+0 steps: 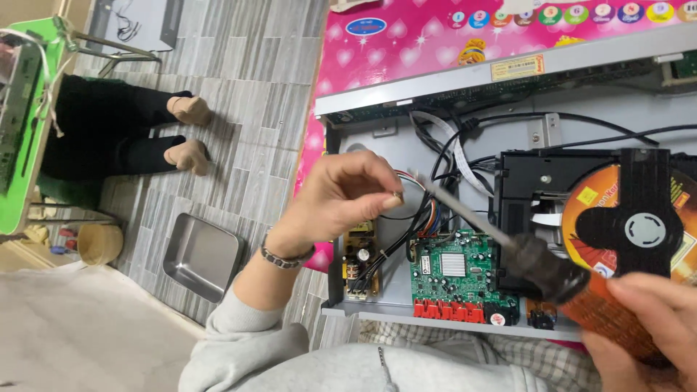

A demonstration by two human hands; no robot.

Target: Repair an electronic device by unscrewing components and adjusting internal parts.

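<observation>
A grey-and-white plank-patterned floor [247,65] fills the upper left, and over it lies a glossy pink mat [421,36] printed with hearts and coloured discs, its edge running down beside the opened disc player [377,134], a shallow grey sheet-metal chassis with its lid off and square, upturned rims. Inside the chassis, the black plastic disc drive [523,181] sits at the right, with an orange disc [588,210] under a black clamp bar with a round white hub. Below the drive lies a green main circuit board [454,272] with a ribbed silver heat sink and a row of red sockets along the near rim; just left of it stands a narrow tan power board [357,261], joined by black and coloured wires [428,214]. The bare metal floor of the chassis between the boards and the far wall is the only open room, crossed by cables. A dented square steel tray [202,255] rests on the floor, well apart from the chassis. The left hand [341,196], with a beaded bracelet at the wrist, pinches the thin metal tip of a screwdriver [501,243] above the wires. The right hand [646,327] grips the screwdriver's ribbed orange-and-black handle at the lower right, over the drive's near corner.
</observation>
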